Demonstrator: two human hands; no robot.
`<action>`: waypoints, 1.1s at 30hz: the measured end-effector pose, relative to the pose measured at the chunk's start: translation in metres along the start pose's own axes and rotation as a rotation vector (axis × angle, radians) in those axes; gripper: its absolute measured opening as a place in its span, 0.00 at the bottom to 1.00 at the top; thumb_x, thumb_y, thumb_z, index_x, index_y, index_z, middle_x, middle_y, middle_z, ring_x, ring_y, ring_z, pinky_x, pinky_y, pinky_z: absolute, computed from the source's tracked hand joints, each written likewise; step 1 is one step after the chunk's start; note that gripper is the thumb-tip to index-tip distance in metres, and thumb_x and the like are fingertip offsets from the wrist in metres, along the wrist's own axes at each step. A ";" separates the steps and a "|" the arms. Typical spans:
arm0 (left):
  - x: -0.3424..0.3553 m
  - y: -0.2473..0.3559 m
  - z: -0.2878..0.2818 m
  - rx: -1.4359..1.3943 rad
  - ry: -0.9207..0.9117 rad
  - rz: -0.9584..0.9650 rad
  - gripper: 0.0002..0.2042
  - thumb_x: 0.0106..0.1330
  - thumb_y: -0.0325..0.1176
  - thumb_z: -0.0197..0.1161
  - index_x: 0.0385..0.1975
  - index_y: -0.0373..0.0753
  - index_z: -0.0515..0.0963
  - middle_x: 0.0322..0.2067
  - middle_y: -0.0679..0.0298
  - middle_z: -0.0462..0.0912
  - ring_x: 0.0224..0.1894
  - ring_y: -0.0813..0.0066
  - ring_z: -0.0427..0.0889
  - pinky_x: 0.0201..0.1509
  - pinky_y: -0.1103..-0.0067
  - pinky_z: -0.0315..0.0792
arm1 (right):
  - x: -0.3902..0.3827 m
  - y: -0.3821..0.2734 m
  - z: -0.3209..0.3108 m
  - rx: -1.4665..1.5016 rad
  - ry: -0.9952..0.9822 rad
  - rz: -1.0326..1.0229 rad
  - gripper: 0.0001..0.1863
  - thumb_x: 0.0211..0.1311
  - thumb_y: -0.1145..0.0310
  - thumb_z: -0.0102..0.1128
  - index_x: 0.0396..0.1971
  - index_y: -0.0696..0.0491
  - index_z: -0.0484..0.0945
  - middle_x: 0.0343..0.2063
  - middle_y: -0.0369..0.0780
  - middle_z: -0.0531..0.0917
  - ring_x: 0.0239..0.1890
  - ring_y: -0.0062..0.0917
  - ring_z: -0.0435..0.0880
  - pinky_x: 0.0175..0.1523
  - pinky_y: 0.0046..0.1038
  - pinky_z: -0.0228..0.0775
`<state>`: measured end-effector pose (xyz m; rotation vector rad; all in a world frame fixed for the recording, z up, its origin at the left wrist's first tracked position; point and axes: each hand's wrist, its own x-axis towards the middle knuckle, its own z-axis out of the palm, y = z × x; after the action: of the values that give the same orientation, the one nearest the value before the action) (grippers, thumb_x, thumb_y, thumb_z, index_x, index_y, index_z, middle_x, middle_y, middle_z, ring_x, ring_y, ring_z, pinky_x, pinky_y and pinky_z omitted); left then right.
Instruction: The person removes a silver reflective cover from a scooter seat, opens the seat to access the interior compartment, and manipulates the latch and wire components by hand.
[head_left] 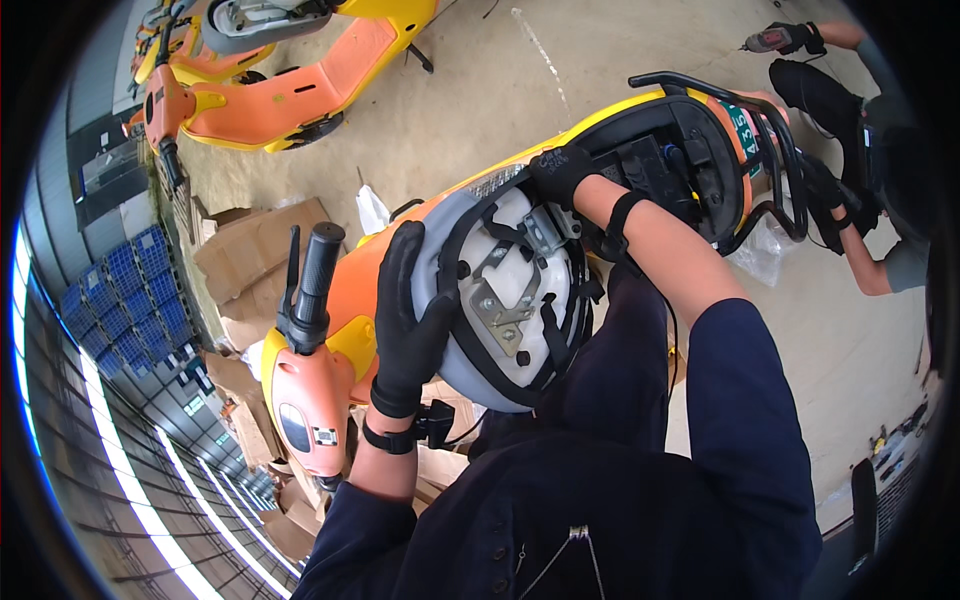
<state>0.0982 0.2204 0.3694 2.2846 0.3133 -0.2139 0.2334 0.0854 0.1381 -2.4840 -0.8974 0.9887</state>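
Note:
A scooter seat (440, 265) with grey padding is tipped up, so its white underside with metal brackets faces me. My left hand (408, 325), in a black glove, holds its left edge, the thumb over the underside and the fingers stretched along the outside. At the seat's right end, beside a metal hinge (543, 230), my gloved right hand (565, 175) has its fingers curled; what lies under them is hidden. The seat is at an orange and yellow scooter (365, 285), whose black under-seat compartment (640, 165) lies exposed to the right.
The scooter's handlebar grip (316, 262) rises at the left, above flattened cardboard (255, 250). A black tubular rear rack (780, 150) is at the right. Beyond it a co-worker's gloved hand (795, 38) holds a power tool (768, 40). Another orange scooter (280, 105) stands at the far left.

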 end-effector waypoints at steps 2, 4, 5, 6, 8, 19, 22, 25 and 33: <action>0.000 -0.002 -0.001 0.037 -0.004 -0.008 0.29 0.50 0.30 0.58 0.55 0.32 0.60 0.56 0.51 0.62 0.60 0.59 0.60 0.62 0.71 0.54 | 0.003 -0.002 -0.004 -0.029 -0.020 -0.019 0.17 0.47 0.56 0.58 0.35 0.50 0.80 0.37 0.42 0.81 0.41 0.34 0.80 0.44 0.34 0.71; 0.001 -0.008 -0.002 0.007 0.000 0.020 0.30 0.50 0.31 0.59 0.55 0.32 0.61 0.56 0.51 0.62 0.60 0.58 0.60 0.62 0.71 0.53 | 0.004 -0.006 -0.014 0.014 -0.118 0.043 0.17 0.46 0.58 0.57 0.35 0.51 0.78 0.36 0.44 0.80 0.40 0.33 0.80 0.43 0.33 0.72; 0.001 -0.010 -0.002 -0.019 -0.002 0.057 0.30 0.50 0.31 0.59 0.55 0.32 0.61 0.56 0.51 0.62 0.60 0.58 0.60 0.62 0.70 0.53 | 0.005 -0.008 -0.014 0.009 -0.124 0.034 0.17 0.46 0.58 0.57 0.35 0.51 0.78 0.36 0.44 0.80 0.40 0.33 0.80 0.43 0.33 0.72; 0.003 -0.009 0.000 -0.036 0.006 0.039 0.30 0.49 0.32 0.60 0.55 0.32 0.61 0.56 0.51 0.62 0.60 0.56 0.60 0.62 0.69 0.53 | 0.007 -0.005 -0.015 0.024 -0.119 0.046 0.18 0.45 0.56 0.59 0.35 0.51 0.79 0.37 0.43 0.80 0.41 0.33 0.79 0.44 0.33 0.71; 0.002 -0.012 -0.002 -0.004 0.001 0.038 0.30 0.48 0.32 0.60 0.54 0.32 0.62 0.56 0.51 0.62 0.60 0.56 0.60 0.62 0.68 0.53 | 0.008 0.000 -0.007 0.037 -0.091 0.060 0.17 0.47 0.56 0.57 0.36 0.50 0.80 0.38 0.42 0.80 0.41 0.35 0.79 0.46 0.33 0.70; 0.004 -0.023 -0.002 0.009 0.030 0.128 0.28 0.48 0.33 0.59 0.52 0.33 0.65 0.54 0.49 0.65 0.59 0.51 0.61 0.61 0.65 0.54 | -0.031 -0.023 0.014 0.033 -0.288 -0.322 0.17 0.55 0.59 0.44 0.36 0.52 0.77 0.30 0.47 0.80 0.37 0.36 0.79 0.45 0.35 0.69; 0.007 -0.015 -0.007 0.045 0.001 0.055 0.28 0.47 0.33 0.59 0.52 0.33 0.65 0.54 0.49 0.65 0.59 0.51 0.60 0.61 0.64 0.53 | -0.044 -0.012 0.013 0.292 -0.097 -0.087 0.18 0.58 0.53 0.46 0.35 0.51 0.77 0.27 0.46 0.80 0.33 0.38 0.79 0.39 0.34 0.70; 0.007 -0.015 -0.005 0.032 -0.017 0.104 0.28 0.47 0.32 0.59 0.52 0.33 0.65 0.54 0.49 0.65 0.59 0.52 0.60 0.61 0.65 0.53 | -0.045 -0.001 0.002 0.677 0.020 0.236 0.19 0.55 0.60 0.49 0.42 0.57 0.70 0.30 0.52 0.79 0.37 0.42 0.79 0.41 0.35 0.70; 0.003 -0.011 -0.002 0.036 -0.003 0.032 0.29 0.49 0.33 0.59 0.53 0.33 0.63 0.55 0.51 0.64 0.61 0.54 0.58 0.62 0.65 0.52 | -0.030 -0.010 0.036 0.492 0.321 0.142 0.27 0.50 0.61 0.57 0.50 0.53 0.63 0.35 0.52 0.78 0.37 0.44 0.78 0.39 0.37 0.71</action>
<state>0.0980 0.2295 0.3618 2.3227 0.2735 -0.2076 0.1869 0.0751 0.1321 -2.2079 -0.3301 0.7121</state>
